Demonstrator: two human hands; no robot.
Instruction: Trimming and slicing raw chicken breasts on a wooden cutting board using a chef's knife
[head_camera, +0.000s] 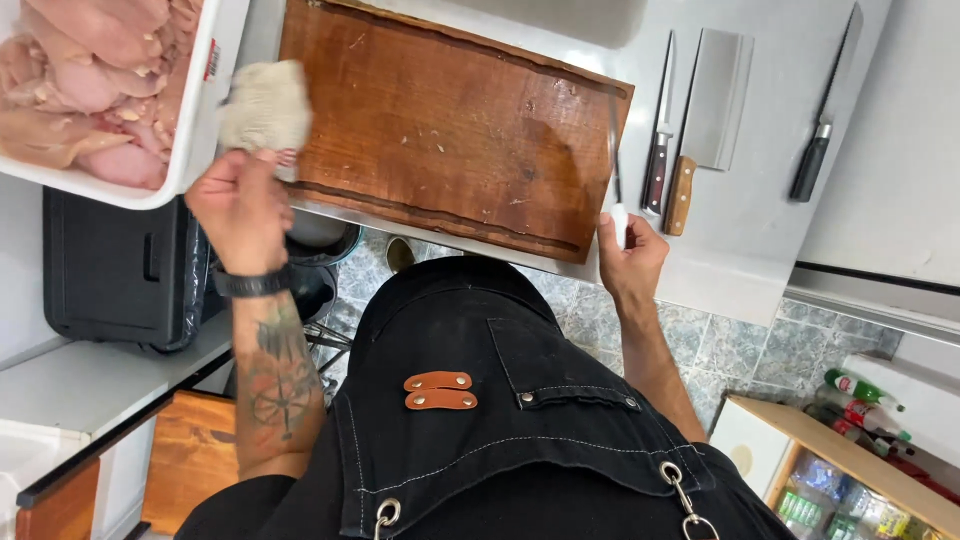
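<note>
A brushed steel desk (745, 250) runs across the top of the view, above a floor of grey-green mottled tiles (740, 345). On it lies a large rectangular wooden cutting board (440, 120), dark reddish-brown, scored with fine cuts, with a groove near its edges and a damp sheen toward its right side.

The left hand (240, 205) is closed on a crumpled beige cloth (265, 105), held over the board's left edge. The right hand (630, 260) is clamped on the white handle of a thin-bladed knife (615, 160), whose blade lies along the board's right edge. The two hands are well apart, one at each end of the board.

At the far left a white tray (195, 130) holds smooth, pale pink raw chicken pieces (80, 80), just beside the cloth. To the right of the board lie a narrow knife with a dark handle (660, 130), a broad cleaver with a wooden handle (705, 120) and, farther off, a black-handled serrated knife (825, 110). A black apron (500, 400) with two leather tabs fills the foreground. A black case (110, 270) sits below the tray, and bottles (860, 400) stand at lower right.
</note>
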